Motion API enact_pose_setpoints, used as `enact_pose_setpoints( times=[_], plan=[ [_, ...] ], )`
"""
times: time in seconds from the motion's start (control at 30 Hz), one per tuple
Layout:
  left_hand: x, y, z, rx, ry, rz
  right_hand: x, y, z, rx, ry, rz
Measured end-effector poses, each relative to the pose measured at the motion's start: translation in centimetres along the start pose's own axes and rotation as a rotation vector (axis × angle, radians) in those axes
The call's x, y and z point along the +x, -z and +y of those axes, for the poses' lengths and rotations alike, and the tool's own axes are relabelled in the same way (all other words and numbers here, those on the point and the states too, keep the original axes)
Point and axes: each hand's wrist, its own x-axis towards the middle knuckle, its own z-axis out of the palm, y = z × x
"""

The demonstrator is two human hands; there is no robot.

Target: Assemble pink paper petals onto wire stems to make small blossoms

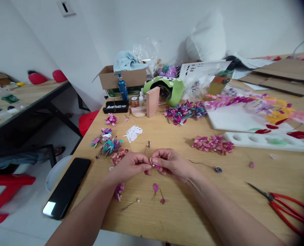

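Note:
Over the middle of the table, my left hand (pixel 139 163) and my right hand (pixel 168 162) meet fingertip to fingertip. Between them they pinch a small magenta petal flower (pixel 155 166) with a pearl bead; my fingers cover part of it. Just below lie a loose purple petal (pixel 155 187) on a wire stem and a smaller dark-pink petal (pixel 162 201). A pearl bead on a wire (pixel 137 200) rests nearer the front edge. Beside my left hand is a bunch of salmon-pink petals (pixel 119 156). Right of my right hand lies a wire with a grey coiled end (pixel 218 169).
Red-handled scissors (pixel 282 203) lie at right, a black phone (pixel 67 188) at the left edge. Pink petal bunches (pixel 213 145), a white foam block (pixel 269 141), a wooden block (pixel 153 101), a blue pump bottle (pixel 122 88) and a cardboard box (pixel 131 79) stand farther back.

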Motion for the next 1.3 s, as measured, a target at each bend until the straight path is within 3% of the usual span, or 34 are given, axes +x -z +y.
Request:
enact_pose_setpoints(
  times=[0.3,0.53,0.63,0.73,0.8,0.87,0.97,1.1,1.3],
  plan=[
    [-0.4,0.6,0.2,-0.083,0.05,-0.169,-0.3,0.2,0.0,-0.102,-0.011,-0.095],
    [-0.5,0.5,0.2,-0.099,0.036,-0.205,-0.4,0.3,0.0,-0.161,-0.018,-0.195],
    [-0.5,0.7,0.0,-0.051,0.01,-0.112,-0.1,0.4,0.1,-0.171,0.044,-0.096],
    [-0.3,1.1,-0.3,-0.046,-0.019,0.103,0.1,0.7,-0.2,-0.294,0.18,0.084],
    [-0.1,1.4,-0.5,-0.091,-0.04,0.25,0.0,1.1,-0.5,-0.46,0.218,0.121],
    [0.0,1.6,-0.8,-0.162,-0.063,0.342,-0.3,1.3,-0.8,-0.624,0.171,0.011],
    [0.2,1.7,-1.1,-0.226,-0.086,0.374,-0.8,1.3,-0.8,-0.904,0.126,-0.195],
    [0.3,1.5,-1.1,-0.215,-0.075,0.367,-1.0,0.6,-0.4,-1.229,0.191,-0.231],
    [0.5,1.3,-1.3,-0.174,-0.044,0.386,-1.1,-0.3,-0.6,-1.302,0.135,-0.303]
  ],
)
